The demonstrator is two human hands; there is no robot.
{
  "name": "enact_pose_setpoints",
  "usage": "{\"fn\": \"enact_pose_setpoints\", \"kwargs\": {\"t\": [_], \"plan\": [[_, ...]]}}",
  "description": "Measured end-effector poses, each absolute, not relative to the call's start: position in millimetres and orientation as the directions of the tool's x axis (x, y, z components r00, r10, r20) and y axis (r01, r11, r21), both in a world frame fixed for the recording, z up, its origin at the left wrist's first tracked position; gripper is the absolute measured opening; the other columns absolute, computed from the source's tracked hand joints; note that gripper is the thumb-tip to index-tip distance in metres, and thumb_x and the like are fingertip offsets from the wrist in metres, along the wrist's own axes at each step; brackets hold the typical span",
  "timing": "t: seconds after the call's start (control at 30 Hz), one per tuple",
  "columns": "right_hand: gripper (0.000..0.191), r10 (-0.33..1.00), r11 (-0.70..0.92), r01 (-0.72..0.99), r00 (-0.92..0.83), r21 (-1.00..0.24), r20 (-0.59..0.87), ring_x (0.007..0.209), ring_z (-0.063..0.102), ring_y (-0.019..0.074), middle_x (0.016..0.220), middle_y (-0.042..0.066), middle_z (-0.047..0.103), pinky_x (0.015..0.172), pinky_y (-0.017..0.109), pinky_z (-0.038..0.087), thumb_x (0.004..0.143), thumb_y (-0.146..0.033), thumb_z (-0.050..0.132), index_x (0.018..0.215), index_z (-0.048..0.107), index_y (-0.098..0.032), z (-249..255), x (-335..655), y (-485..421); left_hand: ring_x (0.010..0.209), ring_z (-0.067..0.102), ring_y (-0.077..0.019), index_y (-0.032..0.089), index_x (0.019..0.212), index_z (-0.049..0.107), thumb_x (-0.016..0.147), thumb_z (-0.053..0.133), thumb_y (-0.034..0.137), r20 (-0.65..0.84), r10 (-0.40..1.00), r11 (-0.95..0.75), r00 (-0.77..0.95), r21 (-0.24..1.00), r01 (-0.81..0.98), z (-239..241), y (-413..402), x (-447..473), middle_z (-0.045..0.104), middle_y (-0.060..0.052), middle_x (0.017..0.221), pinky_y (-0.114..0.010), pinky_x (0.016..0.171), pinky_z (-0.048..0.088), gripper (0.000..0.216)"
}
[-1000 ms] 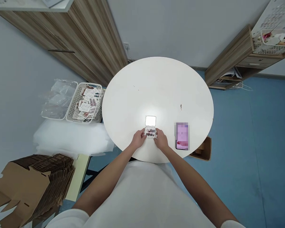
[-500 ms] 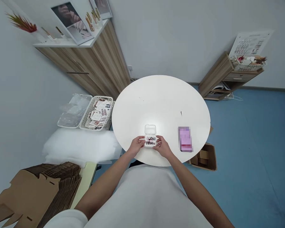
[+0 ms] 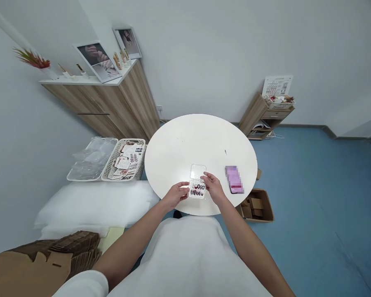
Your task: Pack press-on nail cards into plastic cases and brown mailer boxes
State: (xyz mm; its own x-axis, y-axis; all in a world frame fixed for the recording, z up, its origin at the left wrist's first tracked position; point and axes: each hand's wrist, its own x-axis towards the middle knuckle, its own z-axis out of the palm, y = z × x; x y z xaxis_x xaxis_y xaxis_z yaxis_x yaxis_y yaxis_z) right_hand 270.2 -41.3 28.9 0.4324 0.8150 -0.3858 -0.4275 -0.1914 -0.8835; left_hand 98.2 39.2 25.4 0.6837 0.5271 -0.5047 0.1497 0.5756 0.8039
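Note:
A small clear plastic case (image 3: 197,196) is held over the near part of the round white table, its hinged lid (image 3: 198,170) raised on the far side. Two rows of dark and reddish press-on nails (image 3: 197,189) lie inside. My left hand (image 3: 176,194) grips the case's left edge between thumb and fingers. At the right side, my right hand (image 3: 214,186) has its fingers closed on the case near the hinge and the lid's lower corner. To the right of that hand lies a phone with a blurred pink screen (image 3: 234,179).
The round white table (image 3: 173,144) has a small dark mark at right. Left of it stand a basket of nail cards (image 3: 125,161), a tray of clear plastic packaging (image 3: 92,159), white foam sheets (image 3: 92,206) and folded cardboard (image 3: 27,268). An open carton (image 3: 267,206) sits on the floor at right.
My right hand has moved up along the case's right side, from the nail tray to the lid hinge. My left hand keeps its grip. The camera view has tilted upward.

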Motion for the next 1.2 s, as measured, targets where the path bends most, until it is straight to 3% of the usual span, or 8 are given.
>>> {"fn": "enact_pose_setpoints", "kwargs": {"t": [0.2,0.43,0.67,0.93,1.07,1.2], "plan": [[0.043,0.849,-0.153,-0.450,0.396,-0.880,-0.350,0.085,0.059,0.0159,0.107,0.006,0.059,0.070,0.031,0.048,0.070,-0.042,0.059,0.108,0.049,-0.025,37.4,266.2,-55.0,0.080,0.059,-0.0109,0.019,0.102,0.054,0.070,0.065,0.036,-0.526,0.455,0.660,0.719,0.741,0.124,30.1,34.4,93.8,0.062,-0.008,0.100,-0.025,0.071,0.045,0.039],[0.034,0.882,-0.181,-0.495,0.300,-0.850,-0.363,0.085,0.059,0.0161,0.114,0.003,0.056,0.072,0.034,0.050,0.068,-0.043,0.062,0.098,0.054,-0.028,39.4,274.3,-66.8,0.069,0.057,-0.0072,0.019,0.094,0.058,0.067,0.068,0.033,-0.564,0.484,0.743,0.669,0.669,0.027,29.1,28.3,96.2,0.062,-0.003,0.088,-0.021,0.066,0.047,0.032],[0.024,0.916,-0.117,-0.550,0.263,-0.827,-0.304,0.088,0.058,0.0166,0.102,0.001,0.061,0.075,0.033,0.048,0.066,-0.037,0.066,0.086,0.060,-0.026,38.5,278.6,-65.3,0.059,0.054,-0.0044,0.019,0.089,0.060,0.068,0.068,0.028,-0.577,0.497,0.793,0.648,0.605,-0.070,31.2,24.7,107.5,0.061,-0.001,0.081,-0.019,0.063,0.047,0.025],[0.024,0.911,-0.107,-0.553,0.279,-0.826,-0.304,0.092,0.057,0.0165,0.104,0.004,0.061,0.083,0.034,0.044,0.063,-0.029,0.066,0.085,0.063,-0.021,37.6,292.6,-64.5,0.073,0.060,-0.0120,0.019,0.096,0.058,0.073,0.058,0.043,-0.546,0.484,0.764,0.684,0.644,-0.026,46.0,23.1,119.6,0.061,-0.006,0.091,-0.025,0.065,0.049,0.033],[0.023,0.911,-0.108,-0.554,0.276,-0.826,-0.305,0.092,0.057,0.0160,0.105,0.003,0.060,0.083,0.033,0.045,0.063,-0.026,0.065,0.086,0.061,-0.022,43.4,299.0,-65.2,0.074,0.060,-0.0121,0.018,0.097,0.057,0.068,0.067,0.035,-0.546,0.508,0.667,0.666,0.739,0.097,47.5,21.6,124.9,0.062,-0.007,0.093,-0.025,0.068,0.048,0.035],[0.030,0.891,-0.122,-0.569,0.298,-0.813,-0.343,0.088,0.057,0.0141,0.102,0.001,0.059,0.078,0.031,0.047,0.065,-0.031,0.064,0.094,0.057,-0.026,46.8,299.4,-72.6,0.073,0.060,-0.0111,0.018,0.099,0.056,0.068,0.066,0.034,-0.524,0.564,0.632,0.639,0.772,0.076,42.9,18.1,132.0,0.062,-0.007,0.091,-0.024,0.069,0.046,0.036]]}}
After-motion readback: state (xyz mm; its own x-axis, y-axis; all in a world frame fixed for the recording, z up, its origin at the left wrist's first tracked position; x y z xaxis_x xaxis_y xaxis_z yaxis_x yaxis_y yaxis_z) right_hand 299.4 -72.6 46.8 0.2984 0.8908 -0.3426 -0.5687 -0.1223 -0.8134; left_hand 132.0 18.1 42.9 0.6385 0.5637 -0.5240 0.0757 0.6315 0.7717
